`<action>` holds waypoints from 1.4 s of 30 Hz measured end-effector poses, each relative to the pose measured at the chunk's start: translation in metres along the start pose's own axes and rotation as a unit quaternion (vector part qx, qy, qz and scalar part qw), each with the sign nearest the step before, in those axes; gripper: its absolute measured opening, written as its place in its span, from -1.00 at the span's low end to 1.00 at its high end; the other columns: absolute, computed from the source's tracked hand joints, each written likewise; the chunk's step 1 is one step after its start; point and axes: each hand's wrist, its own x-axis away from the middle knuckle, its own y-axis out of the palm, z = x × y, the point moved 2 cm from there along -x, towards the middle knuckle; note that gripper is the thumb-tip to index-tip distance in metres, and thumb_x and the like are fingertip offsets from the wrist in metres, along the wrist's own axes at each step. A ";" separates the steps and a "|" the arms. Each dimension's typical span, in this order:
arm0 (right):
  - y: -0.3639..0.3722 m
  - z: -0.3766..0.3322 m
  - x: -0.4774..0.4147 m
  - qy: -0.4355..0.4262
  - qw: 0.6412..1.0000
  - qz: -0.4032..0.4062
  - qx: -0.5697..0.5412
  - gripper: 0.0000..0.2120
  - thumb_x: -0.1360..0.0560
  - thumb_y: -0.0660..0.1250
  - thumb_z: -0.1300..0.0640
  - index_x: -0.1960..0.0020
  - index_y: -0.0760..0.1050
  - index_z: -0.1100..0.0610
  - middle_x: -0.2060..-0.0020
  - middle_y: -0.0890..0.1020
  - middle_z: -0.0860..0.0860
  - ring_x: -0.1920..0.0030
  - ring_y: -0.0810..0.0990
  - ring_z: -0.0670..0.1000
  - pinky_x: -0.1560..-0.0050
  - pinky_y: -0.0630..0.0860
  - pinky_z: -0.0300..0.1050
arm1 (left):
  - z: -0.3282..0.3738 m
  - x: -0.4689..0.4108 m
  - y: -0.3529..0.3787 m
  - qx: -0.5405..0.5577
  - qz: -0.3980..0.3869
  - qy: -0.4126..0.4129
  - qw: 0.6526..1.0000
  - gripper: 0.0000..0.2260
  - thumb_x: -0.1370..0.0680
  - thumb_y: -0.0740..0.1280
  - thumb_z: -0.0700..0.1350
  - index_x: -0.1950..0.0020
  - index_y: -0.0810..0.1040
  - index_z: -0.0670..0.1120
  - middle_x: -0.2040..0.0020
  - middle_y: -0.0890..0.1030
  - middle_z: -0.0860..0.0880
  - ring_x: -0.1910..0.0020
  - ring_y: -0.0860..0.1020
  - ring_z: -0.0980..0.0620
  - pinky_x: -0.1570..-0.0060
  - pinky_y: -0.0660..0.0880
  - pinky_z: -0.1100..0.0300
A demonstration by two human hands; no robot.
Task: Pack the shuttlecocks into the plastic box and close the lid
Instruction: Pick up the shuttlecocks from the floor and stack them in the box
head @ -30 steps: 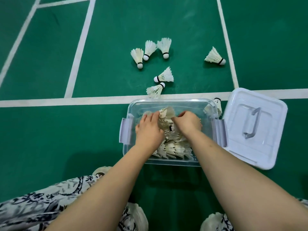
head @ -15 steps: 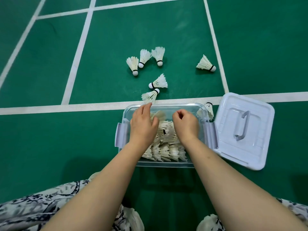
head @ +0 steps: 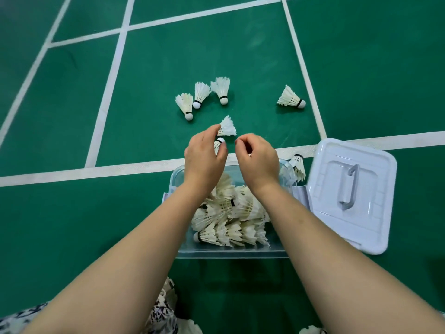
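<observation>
Seven shuttlecocks lie loose on the green floor, outside the box. Three of them make a cluster farthest out, corks pointing back toward the person. A fourth lies alone well to the right, near a white line. A fifth and a sixth lie just beyond the box's far rim, at the fingertips of the left hand. The seventh stands against the box's far right corner, cork up.

One heap of shuttlecocks fills the clear box, too tangled to count.

One lid, white with a single handle, lies flat on the floor just right of the box, its edge against the right latch. The box is uncovered.

Both hands reach past the far rim. The left hand's fingers stretch forward, the forefinger touching the fifth shuttlecock. The sixth one's cork shows between forefinger and thumb; whether they pinch it I cannot tell. The right hand is curled closed, thumb and forefinger tips together, with nothing visible in it.

One strip of patterned cloth shows at the bottom edge between the forearms.
</observation>
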 end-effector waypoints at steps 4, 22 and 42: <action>0.004 0.000 -0.029 -0.016 1.000 -0.017 0.014 -0.85 -0.53 0.24 0.10 0.06 0.56 0.12 0.20 0.56 -0.04 0.09 0.46 0.04 0.05 0.35 -0.09 | -0.008 -0.041 0.009 -0.030 -0.019 0.015 0.999 -0.60 -0.55 0.25 -0.08 -0.38 0.36 -0.08 -0.26 0.51 -0.08 -0.26 0.42 -0.10 -0.22 0.36 0.00; 0.016 0.031 -0.068 0.103 0.989 0.000 -0.108 -0.88 -0.50 0.25 0.17 0.03 0.56 0.11 0.13 0.60 -0.01 0.10 0.52 -0.04 0.03 0.43 -0.16 | -0.065 -0.122 0.107 -0.185 -0.311 -0.072 0.929 -0.13 -0.38 0.45 0.17 -0.46 -0.11 0.33 -0.49 0.01 -0.19 -0.35 0.24 -0.31 -0.24 0.37 -0.10; 0.004 0.007 -0.054 0.098 0.989 -0.010 -0.106 -0.90 -0.50 0.26 0.17 0.16 0.49 0.01 0.19 0.57 -0.03 0.08 0.51 0.00 0.08 0.40 -0.16 | -0.037 -0.114 0.049 -0.114 -0.144 -0.031 0.983 -0.84 -0.49 0.36 -0.11 0.16 0.42 -0.14 0.15 0.39 -0.11 0.09 0.43 -0.14 0.21 0.23 0.17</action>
